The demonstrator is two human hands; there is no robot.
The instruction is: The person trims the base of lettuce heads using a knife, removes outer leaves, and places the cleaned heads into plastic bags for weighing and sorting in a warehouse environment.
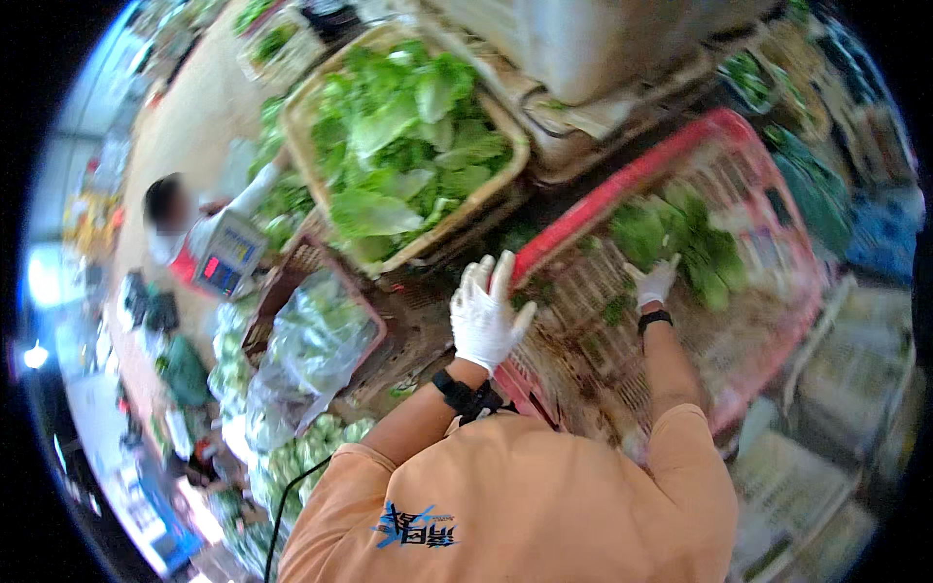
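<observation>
My left hand [483, 309], in a white glove, is raised by the near-left rim of a large pink-red plastic crate [637, 185]. Its fingers are spread and nothing is in them. Inside the crate my right hand [656, 284], also gloved, reaches toward a bunch of green leafy lettuce [700, 248]. Thumb and a finger stand apart at the lettuce's near side; blur leaves the exact contact unclear. Loose leaf scraps [614, 309] lie on the crate's slatted, dirty floor. Black bands circle both wrists.
Ahead and left stands a yellowish crate [515, 155] heaped with lettuce [418, 126]. A clear plastic bag [316, 325] of greens sits in a brown crate at left. Beyond it are a digital scale [230, 255] and another person [190, 233]. Stacked crates [792, 476] stand at right.
</observation>
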